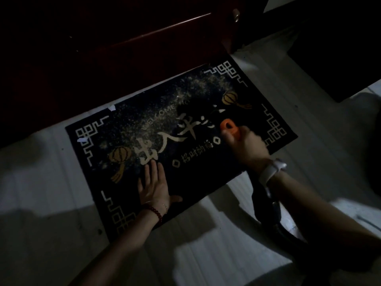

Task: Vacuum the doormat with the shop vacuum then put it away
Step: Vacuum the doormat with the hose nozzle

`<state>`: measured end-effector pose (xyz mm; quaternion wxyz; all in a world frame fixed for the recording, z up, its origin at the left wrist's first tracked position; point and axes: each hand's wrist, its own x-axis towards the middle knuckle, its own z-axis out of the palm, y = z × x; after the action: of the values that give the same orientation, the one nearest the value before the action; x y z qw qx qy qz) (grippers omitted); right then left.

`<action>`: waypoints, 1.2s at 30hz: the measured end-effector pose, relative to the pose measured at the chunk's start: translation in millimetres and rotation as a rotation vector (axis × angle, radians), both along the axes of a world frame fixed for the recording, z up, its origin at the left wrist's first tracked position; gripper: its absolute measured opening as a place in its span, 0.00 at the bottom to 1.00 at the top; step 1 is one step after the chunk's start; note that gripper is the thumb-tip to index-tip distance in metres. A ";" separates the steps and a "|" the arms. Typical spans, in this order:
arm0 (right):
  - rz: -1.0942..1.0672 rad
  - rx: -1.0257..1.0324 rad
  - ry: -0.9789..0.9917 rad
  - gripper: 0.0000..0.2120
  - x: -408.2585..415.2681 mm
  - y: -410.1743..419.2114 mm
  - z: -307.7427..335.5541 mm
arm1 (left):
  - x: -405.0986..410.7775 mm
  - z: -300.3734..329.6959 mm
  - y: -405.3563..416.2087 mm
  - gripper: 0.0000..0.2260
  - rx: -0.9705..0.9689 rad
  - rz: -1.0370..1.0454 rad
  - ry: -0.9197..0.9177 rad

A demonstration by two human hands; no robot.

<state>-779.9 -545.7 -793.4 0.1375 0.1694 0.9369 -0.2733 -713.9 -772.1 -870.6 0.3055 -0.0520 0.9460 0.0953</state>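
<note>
The left hand (153,185) is lying flat with straight fingers on the near edge of the doormat (206,174), likely pinning it so suction cannot lift it, while the right hand (246,146) is closing its grip round the orange-collared nozzle (226,126) and working it over the mat's right half. The mat is lying on the pale floor (41,182) against a dark door (103,48), black with gold lettering and lanterns, pale grit speckling its upper left and a black hose (266,211) trailing back under the right wrist.
</note>
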 end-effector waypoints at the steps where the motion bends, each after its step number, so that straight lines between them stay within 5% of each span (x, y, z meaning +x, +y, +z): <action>1: 0.061 -0.022 -0.022 0.23 9.4 -9.7 -2.2 | 0.2 0.1 -0.2 0.53 0.005 0.004 0.006; 5: 0.285 -0.045 -0.065 0.21 40.6 -26.8 2.0 | 1.4 1.1 -1.4 0.52 0.013 0.004 0.028; 11: -0.035 0.034 0.071 0.24 -7.3 4.1 5.3 | 2.4 -0.1 -4.8 0.53 0.018 -0.019 0.035; 18: 0.372 0.043 -0.048 0.22 40.5 -40.9 8.0 | 2.7 -0.7 -4.6 0.51 0.040 0.005 0.042; 24: 0.032 0.046 0.057 0.24 -9.9 -13.5 10.3 | 2.8 -1.1 -7.8 0.54 0.059 -0.020 0.053; 31: 0.389 -0.015 -0.095 0.24 49.0 -61.4 6.5 | 1.3 -1.0 -8.3 0.52 0.068 0.009 0.026; 36: 0.186 0.006 0.002 0.24 14.7 -36.8 18.5 | 0.3 0.0 -12.8 0.52 0.099 -0.001 0.038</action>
<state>-765.2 -582.5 -774.9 0.1611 0.0817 0.9495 -0.2567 -713.6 -784.9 -870.7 0.2898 -0.0346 0.9457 0.1427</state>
